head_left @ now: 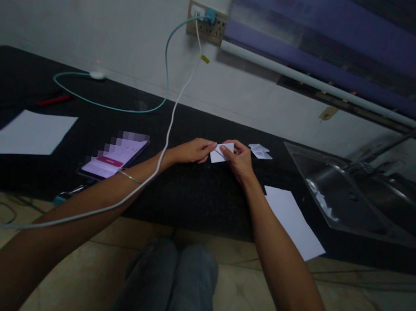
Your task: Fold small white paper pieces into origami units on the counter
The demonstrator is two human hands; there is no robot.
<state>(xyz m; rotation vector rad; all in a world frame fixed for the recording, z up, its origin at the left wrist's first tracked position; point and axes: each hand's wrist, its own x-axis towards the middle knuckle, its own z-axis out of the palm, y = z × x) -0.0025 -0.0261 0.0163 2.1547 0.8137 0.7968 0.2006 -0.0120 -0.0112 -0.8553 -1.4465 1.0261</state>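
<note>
Between my two hands, over the black countertop [200, 197], is a small folded piece of white paper [219, 155]. My left hand [195, 151] pinches its left edge between thumb and fingers. On the other side, my right hand [240, 160] grips the paper, its thumb lying on top and its fingers behind. A crease or flap shows across the paper's face. Just right of my right hand lie small folded white papers [260, 152]. A larger white sheet [295, 222] rests beside my right forearm and partly overhangs the front edge.
A lit phone [114, 156] lies by my left forearm, with another white sheet [29, 133] farther left. Behind that sheet is a red pen-like object [54, 100]. A white cable [172, 117] hangs from the wall outlet [210, 26] across my left arm. A metal sink [340, 192] is at right.
</note>
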